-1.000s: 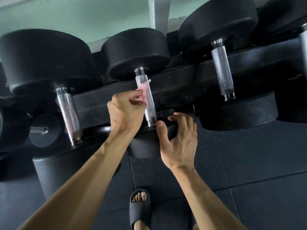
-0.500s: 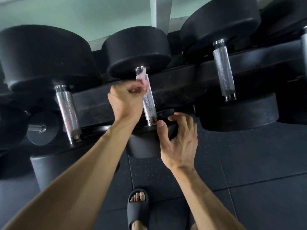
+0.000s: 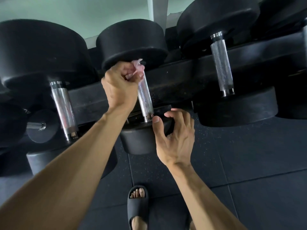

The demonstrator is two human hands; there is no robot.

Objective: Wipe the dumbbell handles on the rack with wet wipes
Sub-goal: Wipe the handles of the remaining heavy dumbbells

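At the handle's top, left hand grips a seemingly pink wipe (right hand clasps the weight).

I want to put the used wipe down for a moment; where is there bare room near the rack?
Bare floor mat lies right of the right hand, below the right dumbbell. Crowded: the rack rail packed with dumbbells, and the middle handle, where the left hand holds the wipe. A sandalled foot stands below.
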